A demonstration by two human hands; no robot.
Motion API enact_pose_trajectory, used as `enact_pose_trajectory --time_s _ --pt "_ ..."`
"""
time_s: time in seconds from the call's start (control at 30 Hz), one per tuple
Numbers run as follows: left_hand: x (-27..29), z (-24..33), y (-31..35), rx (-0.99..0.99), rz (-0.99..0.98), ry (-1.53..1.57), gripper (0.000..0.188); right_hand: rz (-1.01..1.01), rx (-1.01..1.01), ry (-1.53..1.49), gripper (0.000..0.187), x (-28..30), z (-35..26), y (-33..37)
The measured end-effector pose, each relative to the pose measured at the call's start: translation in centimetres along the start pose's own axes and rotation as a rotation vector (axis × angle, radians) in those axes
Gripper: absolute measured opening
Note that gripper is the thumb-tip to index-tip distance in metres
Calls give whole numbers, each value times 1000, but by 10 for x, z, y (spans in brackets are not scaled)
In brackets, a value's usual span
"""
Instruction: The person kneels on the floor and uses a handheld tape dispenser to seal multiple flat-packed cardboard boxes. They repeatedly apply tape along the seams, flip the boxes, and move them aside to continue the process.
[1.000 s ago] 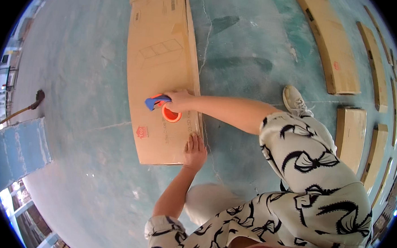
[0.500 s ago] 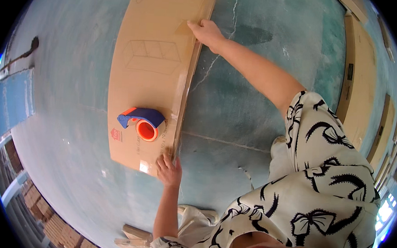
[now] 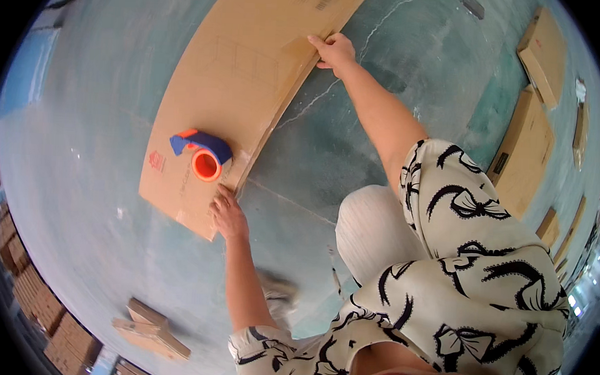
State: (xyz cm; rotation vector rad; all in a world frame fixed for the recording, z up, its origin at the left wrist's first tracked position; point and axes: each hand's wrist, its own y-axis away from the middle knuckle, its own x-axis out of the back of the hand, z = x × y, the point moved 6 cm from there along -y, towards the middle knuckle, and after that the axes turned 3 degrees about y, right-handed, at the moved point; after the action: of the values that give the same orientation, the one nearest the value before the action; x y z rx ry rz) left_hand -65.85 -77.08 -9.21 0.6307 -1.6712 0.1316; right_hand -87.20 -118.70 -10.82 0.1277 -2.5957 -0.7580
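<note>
A long, flat cardboard box (image 3: 203, 101) lies on the floor ahead of me, its far end slanting to the right. My right hand (image 3: 335, 53) grips its right long edge toward the far end, thumb on top. Near the close corner of that same edge, my left hand (image 3: 231, 214) has its fingers curled onto the box; its grip is partly hidden. On the box's top, just beyond my left hand, rests a blue and orange tape dispenser (image 3: 207, 163). Clear tape runs along the box edge.
Other cardboard boxes (image 3: 527, 152) lie on the floor to the right. Cardboard pieces (image 3: 150, 329) sit at the lower left, with stacked brown bundles (image 3: 40, 296) beyond them. My bent knee (image 3: 372, 225) is close to the box's right side.
The view has turned, so the box now appears more slanted and shifted left. My knee has come forward into view. Both hands stay on the box edge; the dispenser still rests on top.
</note>
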Motion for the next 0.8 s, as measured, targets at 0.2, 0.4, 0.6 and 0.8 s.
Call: enact_pose_trajectory --time_s 0.2,0.4,0.6,0.8 --pt "-10 -14 -2 -227 -64 -129 61 38 -34 -146 55 -10 6 -3" --pt "8 3 -8 -437 -82 141 52 -88 60 -42 45 -4 0 -4" --pt "118 120 -79 -706 151 512 58 -41 67 182 51 11 16 -29" --pt "93 181 -164 -406 410 366 72 -340 37 371 52 2 -4 -30"
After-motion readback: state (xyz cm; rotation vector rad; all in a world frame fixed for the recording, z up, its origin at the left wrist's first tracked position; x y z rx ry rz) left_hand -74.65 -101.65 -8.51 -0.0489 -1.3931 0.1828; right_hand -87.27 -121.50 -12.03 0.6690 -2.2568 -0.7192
